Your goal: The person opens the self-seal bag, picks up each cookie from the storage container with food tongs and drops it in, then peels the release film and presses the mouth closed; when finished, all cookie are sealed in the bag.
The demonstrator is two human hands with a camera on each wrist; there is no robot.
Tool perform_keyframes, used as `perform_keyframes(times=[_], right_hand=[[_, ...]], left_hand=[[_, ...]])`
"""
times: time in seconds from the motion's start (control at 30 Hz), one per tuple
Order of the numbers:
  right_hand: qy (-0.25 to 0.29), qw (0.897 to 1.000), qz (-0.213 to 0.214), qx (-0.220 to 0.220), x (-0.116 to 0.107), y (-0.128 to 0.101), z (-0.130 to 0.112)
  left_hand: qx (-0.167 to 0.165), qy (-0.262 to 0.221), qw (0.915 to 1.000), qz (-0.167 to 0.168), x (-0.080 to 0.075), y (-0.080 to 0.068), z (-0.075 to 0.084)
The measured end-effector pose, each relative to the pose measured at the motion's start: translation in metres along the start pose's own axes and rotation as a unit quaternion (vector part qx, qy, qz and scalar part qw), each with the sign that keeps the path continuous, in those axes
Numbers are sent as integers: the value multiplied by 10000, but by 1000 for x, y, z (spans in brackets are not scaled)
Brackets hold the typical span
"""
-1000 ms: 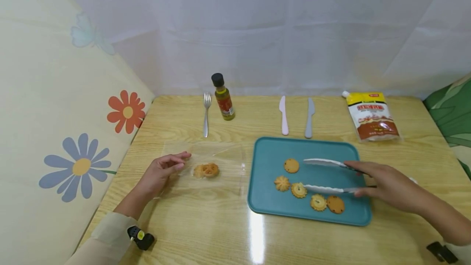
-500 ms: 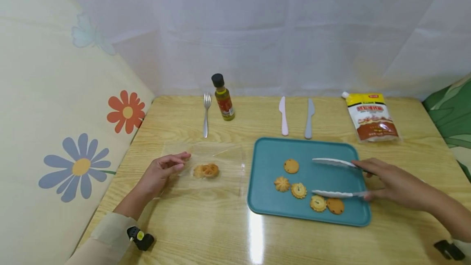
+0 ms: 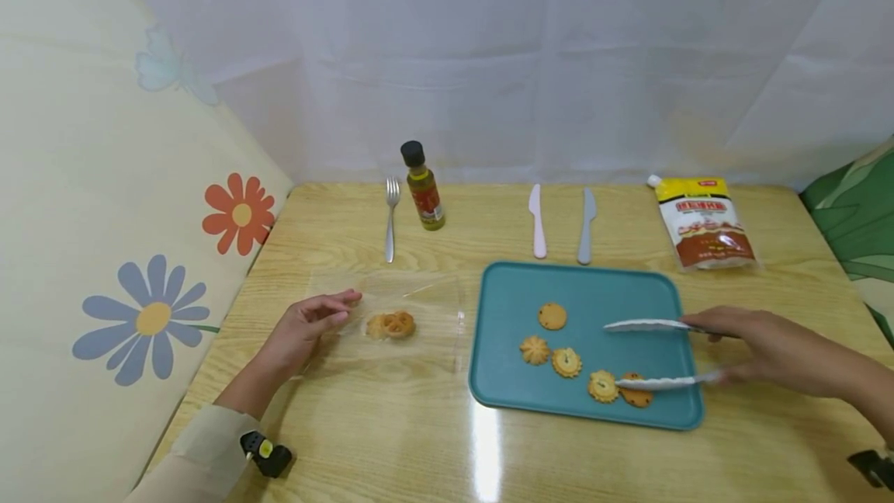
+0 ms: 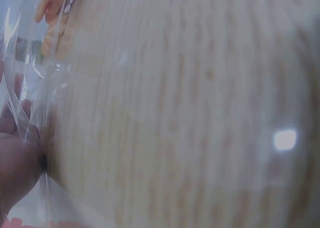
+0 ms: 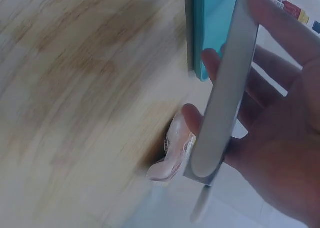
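My right hand (image 3: pixel 761 348) grips a pair of white tongs (image 3: pixel 646 354), also seen as a pale bar (image 5: pixel 225 87) in the right wrist view. The tongs' arms are spread over the right half of a teal tray (image 3: pixel 628 286). Several cookies (image 3: pixel 566 361) lie on the tray; the lower tong arm passes over the two nearest ones (image 3: pixel 602 386). My left hand (image 3: pixel 307 324) rests with relaxed fingers on a clear plastic bag (image 3: pixel 412 293) that lies flat on the table with a cookie (image 3: pixel 391 324) inside.
On the wooden table's (image 3: pixel 391 425) far side lie a fork (image 3: pixel 392 216), a small oil bottle (image 3: pixel 422 186), a pink knife (image 3: pixel 537 220), a grey knife (image 3: pixel 587 223) and a yellow sauce pouch (image 3: pixel 705 221). A flowered wall panel (image 3: pixel 140 239) borders the left.
My right hand has drawn the tongs right and toward me, so the lower arm now lies over the nearest two cookies. My left hand, the bag and its cookie have not moved.
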State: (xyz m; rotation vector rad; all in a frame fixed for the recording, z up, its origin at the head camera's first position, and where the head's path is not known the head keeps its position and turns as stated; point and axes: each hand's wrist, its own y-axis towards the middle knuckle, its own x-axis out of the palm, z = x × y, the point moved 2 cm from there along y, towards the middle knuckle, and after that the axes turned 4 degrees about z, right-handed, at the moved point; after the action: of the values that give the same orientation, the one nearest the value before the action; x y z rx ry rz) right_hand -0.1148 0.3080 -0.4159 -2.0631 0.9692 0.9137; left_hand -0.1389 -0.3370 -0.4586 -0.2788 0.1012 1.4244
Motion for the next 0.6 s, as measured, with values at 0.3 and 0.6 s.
perform_keyframes(times=[0.3, 0.6], right_hand=[[-130, 9995, -142, -250, -5, -7, 6], [-79, 9987, -496, -3, -4, -12, 10]], left_hand=[[141, -127, 9998, -57, -1, 0, -2], [233, -216, 9995, -77, -1, -1, -2]])
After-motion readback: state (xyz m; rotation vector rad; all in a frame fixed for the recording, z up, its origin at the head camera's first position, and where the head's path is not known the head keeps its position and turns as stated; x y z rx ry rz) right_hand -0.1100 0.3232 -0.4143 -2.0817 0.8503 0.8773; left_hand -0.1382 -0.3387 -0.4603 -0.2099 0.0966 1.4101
